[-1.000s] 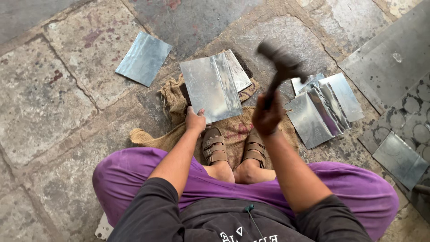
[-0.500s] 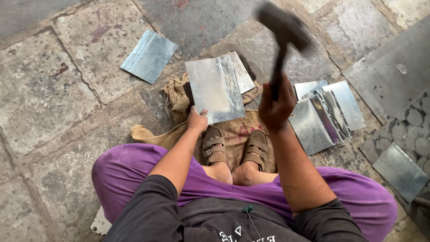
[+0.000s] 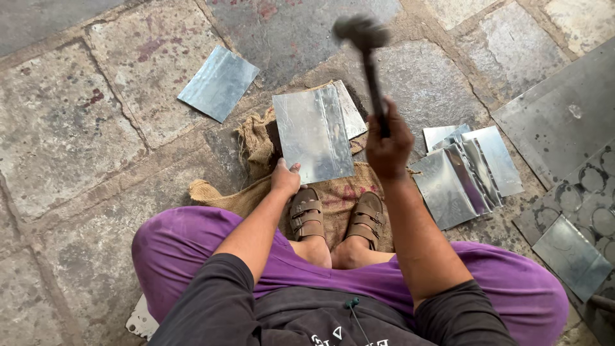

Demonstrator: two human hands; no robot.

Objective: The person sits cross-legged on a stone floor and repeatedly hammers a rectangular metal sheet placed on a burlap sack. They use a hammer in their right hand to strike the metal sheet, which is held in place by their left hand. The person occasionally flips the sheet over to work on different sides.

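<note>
Left hand (image 3: 285, 177) on metal sheet (image 3: 312, 133), right hand (image 3: 388, 144) gripping hammer (image 3: 368, 57)

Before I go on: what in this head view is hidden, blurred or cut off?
- Hammer: the head is motion-blurred, so its face shape is unclear; the right hand hides the lower handle.
- Metal sheet pinned by the left hand: it hides what it rests on, above the burlap sack.
- Stacked sheets: they overlap, so no count.
- Cut-out sheet: cropped by the right edge.
</note>
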